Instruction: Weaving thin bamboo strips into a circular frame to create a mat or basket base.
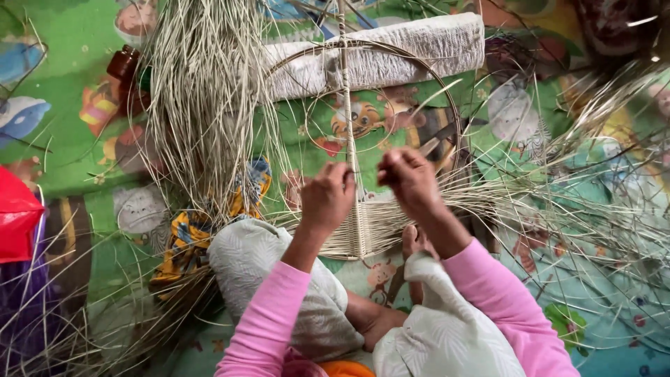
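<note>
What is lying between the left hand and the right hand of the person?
In the head view, the wrapped upright rib of the basket frame runs between the left hand and right hand, above the woven part.

Pink sleeves (272, 314), pale, perhaps leaf-patterned trousers (258, 258)

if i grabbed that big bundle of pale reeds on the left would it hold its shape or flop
Probably flop: the reed bundle is loose thin strands that fan out and bend at the tips. It looks light for its size. Strands would likely slip free, since nothing visibly ties them.
</note>
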